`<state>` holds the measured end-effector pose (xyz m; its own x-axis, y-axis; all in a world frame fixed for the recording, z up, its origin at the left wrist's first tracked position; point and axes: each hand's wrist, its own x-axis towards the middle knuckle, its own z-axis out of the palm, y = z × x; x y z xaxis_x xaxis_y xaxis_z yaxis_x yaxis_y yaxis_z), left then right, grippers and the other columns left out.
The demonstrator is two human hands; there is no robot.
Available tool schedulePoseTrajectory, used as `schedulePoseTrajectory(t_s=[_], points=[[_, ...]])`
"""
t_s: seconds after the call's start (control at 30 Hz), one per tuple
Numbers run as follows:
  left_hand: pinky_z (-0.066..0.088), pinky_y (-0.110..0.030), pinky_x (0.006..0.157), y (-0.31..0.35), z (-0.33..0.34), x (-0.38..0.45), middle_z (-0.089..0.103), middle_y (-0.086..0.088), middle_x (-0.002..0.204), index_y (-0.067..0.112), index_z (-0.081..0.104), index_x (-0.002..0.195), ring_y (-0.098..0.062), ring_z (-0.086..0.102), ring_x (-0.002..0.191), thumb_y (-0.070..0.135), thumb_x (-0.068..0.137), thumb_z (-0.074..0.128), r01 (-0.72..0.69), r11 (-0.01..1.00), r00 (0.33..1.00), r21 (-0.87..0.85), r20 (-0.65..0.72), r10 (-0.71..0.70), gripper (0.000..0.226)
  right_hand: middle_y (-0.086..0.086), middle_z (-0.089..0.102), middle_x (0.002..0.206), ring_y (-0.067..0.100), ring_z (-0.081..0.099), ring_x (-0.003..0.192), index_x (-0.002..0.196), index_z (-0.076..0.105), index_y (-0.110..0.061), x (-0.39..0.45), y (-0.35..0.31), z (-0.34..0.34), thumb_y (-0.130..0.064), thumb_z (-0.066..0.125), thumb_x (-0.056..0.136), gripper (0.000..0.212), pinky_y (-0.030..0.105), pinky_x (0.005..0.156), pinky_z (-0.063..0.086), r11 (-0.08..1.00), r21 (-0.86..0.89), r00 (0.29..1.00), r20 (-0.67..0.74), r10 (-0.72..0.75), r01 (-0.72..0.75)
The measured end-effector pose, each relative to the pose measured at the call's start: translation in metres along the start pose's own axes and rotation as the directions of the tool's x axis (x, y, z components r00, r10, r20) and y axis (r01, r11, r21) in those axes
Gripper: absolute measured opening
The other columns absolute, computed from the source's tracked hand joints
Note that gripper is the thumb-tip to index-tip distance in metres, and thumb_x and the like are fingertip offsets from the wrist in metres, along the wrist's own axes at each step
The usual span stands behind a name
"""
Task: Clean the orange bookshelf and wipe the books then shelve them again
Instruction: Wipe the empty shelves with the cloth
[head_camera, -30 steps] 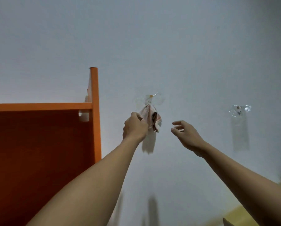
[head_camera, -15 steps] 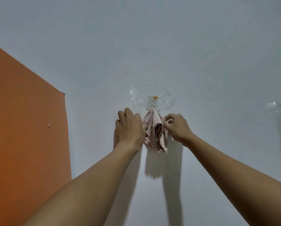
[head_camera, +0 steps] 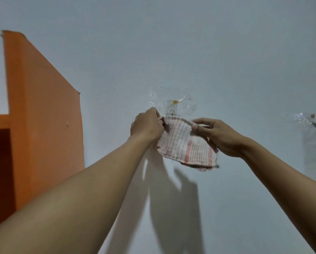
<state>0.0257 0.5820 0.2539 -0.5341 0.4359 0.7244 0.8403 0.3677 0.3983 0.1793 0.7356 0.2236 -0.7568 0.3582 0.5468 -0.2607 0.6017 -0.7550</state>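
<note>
Orange bookshelf (head_camera: 43, 125) cut off by left edge, only side panel and a dark corner of one compartment visible; books not in view. Left hand (head_camera: 147, 126) fingers hidden behind its own back and the striped cloth (head_camera: 186, 143). Hook under the clear tape patch (head_camera: 171, 105) too blurred to make out. Second taped hook (head_camera: 315, 120) cropped at right edge.
</note>
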Motion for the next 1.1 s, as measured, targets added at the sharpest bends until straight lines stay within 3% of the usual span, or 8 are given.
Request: schedulePoseTrajectory(t_s=[0.23, 0.33, 0.43, 0.6, 0.7, 0.87, 1.0, 1.1], points=[[0.058, -0.043, 0.084, 0.011, -0.019, -0.067, 0.072, -0.009, 0.096, 0.018, 0.065, 0.102, -0.028, 0.069, 0.085, 0.022, 0.099, 0.054, -0.036, 0.997, 0.955, -0.075, 0.291, 0.057, 0.013, 0.013, 0.071, 0.096, 0.024, 0.066, 0.083, 0.097, 0.071, -0.01, -0.091, -0.002, 0.035, -0.034, 0.064, 0.091, 0.026, 0.033, 0.065, 0.054, 0.986, 0.05, 0.984, 0.085, 0.154, -0.159], [0.057, -0.041, 0.084, 0.011, -0.034, -0.112, 0.07, -0.007, 0.104, 0.02, 0.066, 0.103, -0.026, 0.067, 0.092, 0.024, 0.098, 0.055, -0.065, 0.993, 0.926, -0.099, 0.364, 0.097, 0.013, 0.017, 0.07, 0.102, 0.026, 0.066, 0.088, 0.104, 0.071, -0.007, -0.14, 0.0, 0.057, -0.023, 0.061, 0.095, 0.02, 0.035, 0.067, 0.052, 0.974, 0.113, 0.978, 0.096, 0.185, -0.195], [0.056, -0.032, 0.074, 0.003, -0.054, -0.17, 0.072, -0.006, 0.097, 0.02, 0.067, 0.101, -0.024, 0.07, 0.086, 0.026, 0.099, 0.056, -0.058, 0.987, 0.893, -0.153, 0.434, 0.12, 0.013, 0.02, 0.067, 0.09, 0.031, 0.058, 0.077, 0.1, 0.071, -0.005, -0.194, -0.007, 0.087, -0.02, 0.061, 0.096, 0.019, 0.038, 0.063, 0.042, 0.968, 0.112, 0.971, 0.108, 0.214, -0.226], [0.051, -0.028, 0.066, -0.03, -0.087, -0.268, 0.072, -0.002, 0.091, 0.02, 0.069, 0.097, -0.018, 0.068, 0.086, 0.031, 0.097, 0.06, 0.041, 0.959, 0.867, -0.281, 0.487, 0.106, 0.014, 0.018, 0.056, 0.077, 0.032, 0.037, 0.061, 0.097, 0.066, -0.003, -0.278, -0.037, 0.145, -0.045, 0.069, 0.087, 0.043, 0.031, 0.049, 0.028, 0.923, 0.22, 0.946, 0.155, 0.285, -0.314], [0.046, -0.025, 0.058, -0.057, -0.103, -0.323, 0.07, 0.0, 0.086, 0.022, 0.067, 0.09, -0.015, 0.065, 0.076, 0.031, 0.095, 0.063, 0.129, 0.939, 0.849, -0.32, 0.525, 0.063, 0.012, 0.013, 0.057, 0.069, 0.023, 0.043, 0.052, 0.095, 0.067, -0.007, -0.319, -0.059, 0.185, -0.033, 0.058, 0.097, 0.028, 0.027, 0.045, 0.031, 0.891, 0.312, 0.944, 0.131, 0.302, -0.329], [0.054, -0.035, 0.082, -0.111, -0.138, -0.407, 0.071, 0.003, 0.097, 0.022, 0.066, 0.102, -0.017, 0.067, 0.091, 0.04, 0.095, 0.062, 0.361, 0.81, 0.844, -0.461, 0.531, -0.074, 0.02, 0.01, 0.069, 0.08, 0.019, 0.064, 0.064, 0.097, 0.07, -0.003, -0.363, -0.087, 0.256, -0.023, 0.056, 0.1, 0.024, 0.028, 0.049, 0.046, 0.865, 0.343, 0.927, 0.06, 0.369, -0.367], [0.051, -0.035, 0.1, -0.155, -0.183, -0.461, 0.074, 0.003, 0.112, 0.025, 0.071, 0.11, -0.015, 0.068, 0.109, 0.069, 0.088, 0.054, 0.457, 0.672, 0.775, -0.583, 0.632, 0.021, 0.052, 0.014, 0.072, 0.084, 0.031, 0.064, 0.078, 0.09, 0.072, -0.009, -0.38, -0.093, 0.304, -0.022, 0.061, 0.097, 0.018, 0.043, 0.068, 0.047, 0.869, 0.329, 0.914, -0.037, 0.404, -0.37], [0.053, -0.04, 0.095, -0.183, -0.203, -0.485, 0.076, 0.005, 0.106, 0.024, 0.072, 0.109, -0.014, 0.071, 0.101, 0.04, 0.086, 0.075, 0.421, 0.73, 0.788, -0.538, 0.616, 0.0, 0.028, 0.019, 0.073, 0.088, 0.035, 0.065, 0.076, 0.092, 0.071, -0.01, -0.383, -0.097, 0.336, -0.025, 0.063, 0.096, 0.018, 0.052, 0.067, 0.045, 0.862, 0.315, 0.906, -0.014, 0.423, -0.398]])
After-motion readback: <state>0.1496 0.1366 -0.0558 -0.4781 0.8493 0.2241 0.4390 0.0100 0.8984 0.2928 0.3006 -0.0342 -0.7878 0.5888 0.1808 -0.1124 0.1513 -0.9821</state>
